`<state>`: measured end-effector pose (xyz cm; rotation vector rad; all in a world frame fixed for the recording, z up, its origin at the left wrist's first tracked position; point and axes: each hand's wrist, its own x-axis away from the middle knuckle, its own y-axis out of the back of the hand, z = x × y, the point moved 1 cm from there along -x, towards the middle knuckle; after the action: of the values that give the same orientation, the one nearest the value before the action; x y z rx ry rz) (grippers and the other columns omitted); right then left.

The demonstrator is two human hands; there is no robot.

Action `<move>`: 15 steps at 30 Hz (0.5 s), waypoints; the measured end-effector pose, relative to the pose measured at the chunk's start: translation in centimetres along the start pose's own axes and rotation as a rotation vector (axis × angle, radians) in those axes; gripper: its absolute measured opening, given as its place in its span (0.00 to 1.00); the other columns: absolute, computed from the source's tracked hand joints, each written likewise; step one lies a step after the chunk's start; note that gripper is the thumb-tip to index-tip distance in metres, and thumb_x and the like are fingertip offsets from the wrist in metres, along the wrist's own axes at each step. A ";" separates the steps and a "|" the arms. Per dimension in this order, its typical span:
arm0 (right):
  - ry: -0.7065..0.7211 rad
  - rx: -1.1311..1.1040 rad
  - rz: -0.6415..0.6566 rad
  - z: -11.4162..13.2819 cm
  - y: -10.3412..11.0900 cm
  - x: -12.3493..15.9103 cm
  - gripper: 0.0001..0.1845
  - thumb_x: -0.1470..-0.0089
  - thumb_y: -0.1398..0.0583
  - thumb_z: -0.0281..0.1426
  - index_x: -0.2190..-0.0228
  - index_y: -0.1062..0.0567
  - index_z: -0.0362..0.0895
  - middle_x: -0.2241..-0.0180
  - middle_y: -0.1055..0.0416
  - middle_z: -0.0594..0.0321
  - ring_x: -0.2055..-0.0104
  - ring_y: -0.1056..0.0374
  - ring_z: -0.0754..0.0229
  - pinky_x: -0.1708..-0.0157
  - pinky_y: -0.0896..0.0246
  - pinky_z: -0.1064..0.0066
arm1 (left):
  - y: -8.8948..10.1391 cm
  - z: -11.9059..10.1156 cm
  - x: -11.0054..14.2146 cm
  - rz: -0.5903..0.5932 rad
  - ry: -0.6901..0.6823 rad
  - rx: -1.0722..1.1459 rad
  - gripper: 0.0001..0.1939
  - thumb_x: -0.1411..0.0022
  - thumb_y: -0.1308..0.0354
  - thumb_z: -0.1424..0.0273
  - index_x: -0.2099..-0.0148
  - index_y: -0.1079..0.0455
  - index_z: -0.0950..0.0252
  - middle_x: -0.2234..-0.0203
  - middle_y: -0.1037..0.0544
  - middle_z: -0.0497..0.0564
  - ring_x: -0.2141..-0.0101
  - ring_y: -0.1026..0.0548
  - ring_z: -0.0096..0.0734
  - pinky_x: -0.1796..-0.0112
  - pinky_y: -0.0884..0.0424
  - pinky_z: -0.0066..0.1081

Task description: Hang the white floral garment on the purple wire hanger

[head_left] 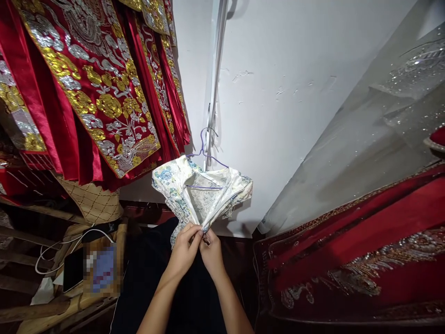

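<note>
Floral garment (171, 178): hangs between both ends of purple hanger (202, 147); left grip (185, 243) and right grip (211, 248) pinch its front edges; risk: a downward tug could slide a shoulder off the hanger's end; tight pinching could crease the cloth

In the head view, the left hand (187, 246) and right hand (211, 250) pinch the front edges of a white floral-print fabric garment (177, 185) hanging on a thin purple hanger (217, 161).
</note>
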<state>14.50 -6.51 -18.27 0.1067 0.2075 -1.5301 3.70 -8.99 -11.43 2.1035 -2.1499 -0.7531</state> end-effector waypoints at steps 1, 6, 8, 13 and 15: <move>-0.008 -0.018 0.024 0.1 -0.1 0.0 0.15 0.43 0.40 0.40 0.58 0.24 0.45 0.66 0.24 0.55 0.64 0.27 0.49 0.62 0.31 0.60 | 0.0 0.3 0.0 -0.033 0.000 -0.002 0.14 0.29 0.51 0.65 0.55 0.23 0.59 0.66 0.29 0.52 0.63 0.28 0.36 0.61 0.33 0.32; -0.043 -0.022 0.090 0.4 0.3 -0.1 0.18 0.43 0.40 0.44 0.59 0.25 0.44 0.72 0.28 0.60 0.71 0.32 0.56 0.68 0.34 0.66 | 0.2 1.0 0.0 -0.054 -0.005 -0.027 0.14 0.29 0.51 0.65 0.55 0.23 0.58 0.65 0.28 0.52 0.62 0.28 0.36 0.59 0.32 0.33; -0.045 0.004 0.099 0.6 0.6 -0.1 0.17 0.43 0.40 0.44 0.60 0.24 0.44 0.74 0.29 0.62 0.72 0.33 0.57 0.70 0.35 0.68 | 0.3 0.9 0.0 -0.021 -0.005 -0.027 0.14 0.29 0.52 0.65 0.55 0.24 0.58 0.65 0.27 0.52 0.62 0.27 0.36 0.58 0.32 0.34; -0.034 -0.035 0.102 1.1 1.2 -0.2 0.17 0.43 0.39 0.43 0.59 0.24 0.44 0.69 0.25 0.59 0.67 0.29 0.53 0.65 0.33 0.65 | 0.0 1.1 -0.2 -0.030 0.116 0.224 0.13 0.33 0.45 0.63 0.48 0.33 0.57 0.71 0.27 0.46 0.69 0.27 0.31 0.64 0.32 0.30; -0.027 -0.048 0.079 1.1 1.1 -0.2 0.16 0.43 0.39 0.42 0.58 0.24 0.44 0.69 0.26 0.59 0.68 0.29 0.53 0.66 0.33 0.65 | -0.4 1.3 -0.3 -0.071 0.194 0.448 0.17 0.38 0.39 0.64 0.49 0.38 0.57 0.77 0.28 0.42 0.75 0.29 0.28 0.69 0.33 0.27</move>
<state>15.67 -6.43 -17.25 0.0557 0.2162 -1.4457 3.63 -8.26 -12.66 2.3395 -2.3072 -0.0571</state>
